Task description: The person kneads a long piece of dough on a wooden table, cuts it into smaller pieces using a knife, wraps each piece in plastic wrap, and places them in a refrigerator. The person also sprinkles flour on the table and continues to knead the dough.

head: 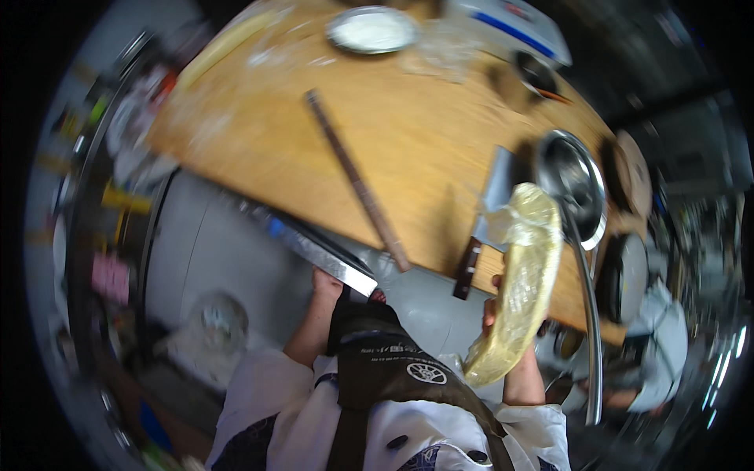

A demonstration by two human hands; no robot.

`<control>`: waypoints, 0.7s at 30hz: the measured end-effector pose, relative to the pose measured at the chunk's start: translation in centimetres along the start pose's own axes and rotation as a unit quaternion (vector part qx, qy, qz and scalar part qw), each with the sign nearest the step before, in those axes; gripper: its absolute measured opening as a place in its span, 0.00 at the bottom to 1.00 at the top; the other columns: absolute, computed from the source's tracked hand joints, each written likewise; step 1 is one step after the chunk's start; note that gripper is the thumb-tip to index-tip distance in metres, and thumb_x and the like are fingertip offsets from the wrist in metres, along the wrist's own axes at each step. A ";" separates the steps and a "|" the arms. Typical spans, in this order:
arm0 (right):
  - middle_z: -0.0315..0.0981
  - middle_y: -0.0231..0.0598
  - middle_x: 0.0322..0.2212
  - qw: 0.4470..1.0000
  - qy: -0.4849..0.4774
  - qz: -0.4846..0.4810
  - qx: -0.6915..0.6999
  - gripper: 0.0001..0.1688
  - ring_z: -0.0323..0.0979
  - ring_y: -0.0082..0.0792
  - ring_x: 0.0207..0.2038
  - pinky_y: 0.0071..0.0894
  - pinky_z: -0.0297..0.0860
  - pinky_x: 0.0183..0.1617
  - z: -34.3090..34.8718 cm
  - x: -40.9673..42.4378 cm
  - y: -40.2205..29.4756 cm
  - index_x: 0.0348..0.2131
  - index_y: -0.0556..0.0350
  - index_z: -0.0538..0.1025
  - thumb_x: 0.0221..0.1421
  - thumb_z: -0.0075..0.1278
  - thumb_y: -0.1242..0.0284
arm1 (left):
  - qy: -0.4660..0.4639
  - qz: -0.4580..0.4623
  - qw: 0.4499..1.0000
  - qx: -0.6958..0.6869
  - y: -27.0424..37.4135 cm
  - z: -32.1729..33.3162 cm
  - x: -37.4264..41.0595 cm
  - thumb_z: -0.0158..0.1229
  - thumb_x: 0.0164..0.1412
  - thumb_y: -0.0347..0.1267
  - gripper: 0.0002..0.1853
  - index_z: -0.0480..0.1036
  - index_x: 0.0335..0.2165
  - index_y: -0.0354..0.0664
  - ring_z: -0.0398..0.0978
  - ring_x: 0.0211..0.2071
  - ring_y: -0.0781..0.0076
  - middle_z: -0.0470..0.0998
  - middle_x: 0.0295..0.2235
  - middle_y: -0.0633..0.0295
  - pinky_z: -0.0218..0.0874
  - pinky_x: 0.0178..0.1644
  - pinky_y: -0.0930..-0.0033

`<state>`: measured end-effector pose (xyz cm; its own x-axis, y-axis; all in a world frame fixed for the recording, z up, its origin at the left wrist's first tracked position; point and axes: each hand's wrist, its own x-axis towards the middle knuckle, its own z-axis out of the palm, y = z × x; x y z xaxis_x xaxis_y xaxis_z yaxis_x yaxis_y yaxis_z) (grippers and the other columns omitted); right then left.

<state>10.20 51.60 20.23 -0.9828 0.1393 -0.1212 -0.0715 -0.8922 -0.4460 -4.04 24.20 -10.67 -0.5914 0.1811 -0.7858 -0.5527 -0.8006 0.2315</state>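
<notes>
My right hand (490, 312) holds a long pale-yellow roll, probably dough, wrapped in clear plastic film (521, 294), upright by the table's front edge. Most of the palm is hidden behind it. My left hand (327, 282) grips the near end of a long, flat, dark tray-like object with a silvery edge (347, 275); its far part runs along under the table edge, blurred. On the wooden table (412, 129) lies a cleaver (495, 188), its brown handle over the front edge. A slim wooden rolling stick (356, 182) slants across the tabletop, also reaching past that edge.
A steel bowl (554, 153) and a long metal handle (589, 329) stand to the right, with round lids or boards (631, 173) beyond. Farther back are a plate of white powder (372, 29), a plastic bag (445, 50) and a dough strip (227, 47). Another person (660, 341) is at right.
</notes>
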 end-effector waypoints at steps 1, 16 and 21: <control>0.60 0.57 0.42 1.000 0.006 0.014 -0.010 0.51 0.69 0.56 0.24 0.45 0.71 0.17 1.2 1.2 0.0 0.52 0.59 0.55 0.35 0.57 0.50 | 0.023 0.026 0.999 0.008 0.7 -1.5 -1.6 0.34 0.57 0.56 0.31 0.63 0.47 0.45 0.65 0.47 0.63 0.68 0.46 0.61 0.54 0.53 0.61; 0.53 0.59 0.49 0.839 -0.160 0.482 0.194 0.46 0.68 0.62 0.37 0.56 0.72 0.32 7.5 8.6 10.2 0.55 0.57 0.51 0.41 0.54 0.61 | 0.128 0.220 0.871 0.419 3.1 -5.1 -24.6 0.66 0.36 0.31 0.50 0.45 0.55 0.42 0.65 0.46 0.61 0.66 0.45 0.51 0.57 0.48 0.63; 0.55 0.51 0.49 0.845 -0.043 0.514 0.144 0.46 0.68 0.56 0.37 0.52 0.71 0.33 0.4 7.7 18.7 0.55 0.57 0.51 0.44 0.48 0.51 | 0.206 0.329 0.765 0.514 8.7 -12.8 -27.6 0.58 0.43 0.25 0.39 0.50 0.54 0.42 0.69 0.43 0.62 0.67 0.44 0.51 0.60 0.45 0.64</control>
<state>1.23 35.86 11.34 -0.5587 -0.7929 -0.2435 0.8007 -0.5921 0.0908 15.03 4.90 5.68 -0.8224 -0.4323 -0.3698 -0.5093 0.2700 0.8171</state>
